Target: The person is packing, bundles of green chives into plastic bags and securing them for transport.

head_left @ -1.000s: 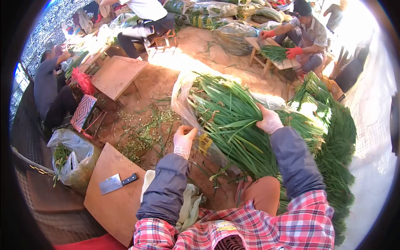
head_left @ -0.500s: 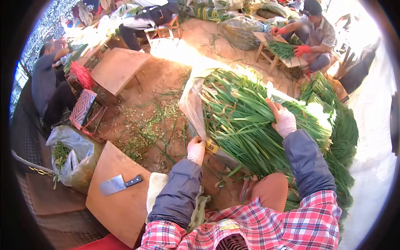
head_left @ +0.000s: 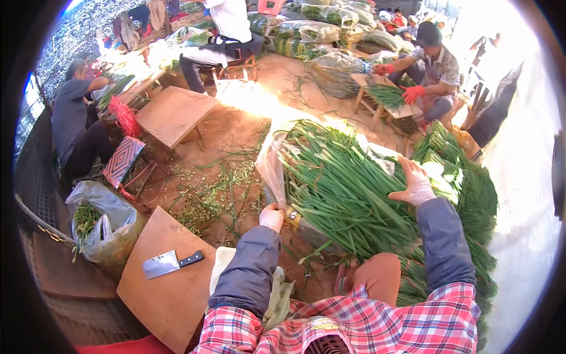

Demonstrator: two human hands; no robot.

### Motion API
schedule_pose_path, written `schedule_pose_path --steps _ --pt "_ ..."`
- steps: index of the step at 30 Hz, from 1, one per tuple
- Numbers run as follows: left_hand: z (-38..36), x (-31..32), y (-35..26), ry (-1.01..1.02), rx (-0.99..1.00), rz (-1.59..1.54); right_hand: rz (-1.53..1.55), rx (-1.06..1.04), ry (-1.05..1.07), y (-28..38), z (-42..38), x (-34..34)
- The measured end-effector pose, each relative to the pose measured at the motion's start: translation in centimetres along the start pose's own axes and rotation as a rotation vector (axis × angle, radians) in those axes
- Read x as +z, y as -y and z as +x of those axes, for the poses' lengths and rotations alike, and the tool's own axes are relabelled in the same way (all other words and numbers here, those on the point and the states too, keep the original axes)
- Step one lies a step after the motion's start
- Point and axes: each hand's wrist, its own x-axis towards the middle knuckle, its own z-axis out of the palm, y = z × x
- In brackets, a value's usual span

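My left hand, in a thin pale glove, is closed on the near edge of a clear plastic bag. A yellow label shows on the bag next to the fingers. Long leafy greens, like garlic chives, fill the opened bag in a thick heap. On the heap's right side is my right hand, also gloved, with its thumb and fingers spread at the leaves and nothing gripped. More bundled greens lie to the right, beside my leg.
At my left a cleaver lies on a low wooden table, near a bag of trimmings. Ahead, a person in red gloves handles greens at a small table. Other people sit at the back left. Scraps litter the dirt floor.
My right hand has shifted right and down across the greens, and its fingers have spread apart. My left hand still holds the bag edge. The view has tilted up a little.
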Motion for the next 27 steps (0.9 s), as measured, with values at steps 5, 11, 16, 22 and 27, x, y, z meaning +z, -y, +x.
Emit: schedule_pose_path --steps 5,11,16,22,27 --pt "-0.5 0.6 -0.7 -0.017 -0.029 -0.095 0.049 0.18 -0.055 -4.5 -3.1 -0.4" --pt "-0.8 0.8 -0.8 -0.034 -0.031 -0.078 0.092 -0.229 -0.193 4.3 -4.2 -2.6" --pt "0.8 0.7 1.1 -0.017 0.021 -0.068 0.053 -0.41 -0.16 12.5 -2.8 1.2" --pt "-2.1 -1.2 -1.9 0.061 0.068 0.248 0.015 -0.11 -0.495 5.6 3.5 0.7" --pt "-10.6 -7.9 -6.2 0.086 0.327 0.171 -0.142 0.422 -0.314 -10.9 1.6 1.2"
